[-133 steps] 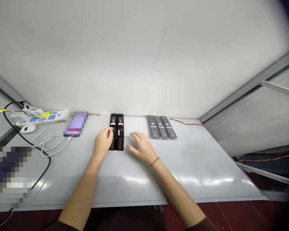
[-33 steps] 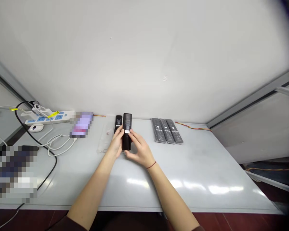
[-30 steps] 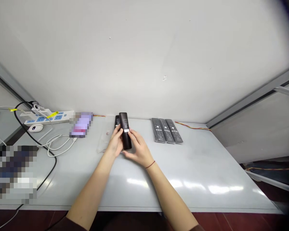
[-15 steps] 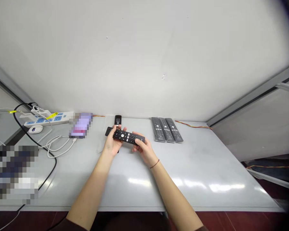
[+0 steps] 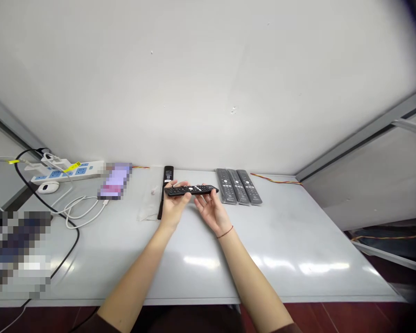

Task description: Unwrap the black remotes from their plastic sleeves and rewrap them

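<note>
A black remote control [image 5: 191, 190] is held level above the table between both hands, its long edge turned toward me and its buttons seen at a slant. My left hand [image 5: 174, 208] grips its left part, thumb along the near edge. At the right end, my right hand [image 5: 212, 210] holds it with the thumb and fingertips. Behind my left hand, another black remote [image 5: 168, 175] lies face down, partly hidden by that hand. Clear plastic film [image 5: 149, 203] lies to its left. Three remotes in clear sleeves [image 5: 238, 186] lie side by side to the right.
A white power strip [image 5: 79, 171] with plugs and cables stands at the back left, near a white mouse-like object [image 5: 48, 187] and a blurred phone [image 5: 116, 180] on a white cable [image 5: 86, 221]. A black cable [image 5: 76, 236] crosses the left side. The wall [image 5: 208, 92] rises behind the table.
The remote in my hands has tilted from face-up to nearly edge-on and has moved slightly right and up. My left hand has shifted right, uncovering more of the face-down remote and the film.
</note>
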Motion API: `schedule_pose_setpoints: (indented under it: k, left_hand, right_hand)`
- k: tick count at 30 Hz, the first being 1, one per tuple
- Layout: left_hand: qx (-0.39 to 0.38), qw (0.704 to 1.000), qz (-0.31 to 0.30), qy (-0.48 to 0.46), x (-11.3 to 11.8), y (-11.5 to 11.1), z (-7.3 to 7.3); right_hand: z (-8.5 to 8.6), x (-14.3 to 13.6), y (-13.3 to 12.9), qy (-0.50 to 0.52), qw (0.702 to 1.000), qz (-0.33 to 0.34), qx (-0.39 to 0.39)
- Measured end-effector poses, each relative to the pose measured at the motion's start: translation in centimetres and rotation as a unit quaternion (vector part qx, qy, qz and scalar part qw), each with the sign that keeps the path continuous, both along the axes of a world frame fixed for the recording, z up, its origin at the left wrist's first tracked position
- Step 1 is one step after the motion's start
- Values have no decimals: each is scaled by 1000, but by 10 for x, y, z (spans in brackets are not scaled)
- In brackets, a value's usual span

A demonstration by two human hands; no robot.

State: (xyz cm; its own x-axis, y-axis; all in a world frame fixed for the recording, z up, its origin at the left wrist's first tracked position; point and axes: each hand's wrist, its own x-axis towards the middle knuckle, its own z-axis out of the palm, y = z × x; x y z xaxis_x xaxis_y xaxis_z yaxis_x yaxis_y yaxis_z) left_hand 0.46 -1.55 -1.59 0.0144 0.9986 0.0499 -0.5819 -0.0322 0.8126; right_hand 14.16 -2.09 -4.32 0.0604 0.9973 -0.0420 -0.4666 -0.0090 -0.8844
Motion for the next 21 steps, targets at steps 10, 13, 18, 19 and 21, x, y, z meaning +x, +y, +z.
schedule_pose_setpoints:
  k: [10,13,18,19,21]
  left_hand:
    - [173,964,21,199,2,-6,-20]
    - [206,947,29,245,2,-8,-21]
    - [143,977,-15,160,5,-7,-19]
    - [120,982,-12,144,5,-5,-18]
    - [68,990,6,122,4,-1,-16]
  right_hand:
    - [7,-4,0,216,971,11,-100]
    - [8,-3,0,220,969,20,-108]
    - [9,1,1,219,966,-4,-140]
    - [9,1,1,209,967,-8,-145]
    - [10,0,-1,182,972,-5,-147]
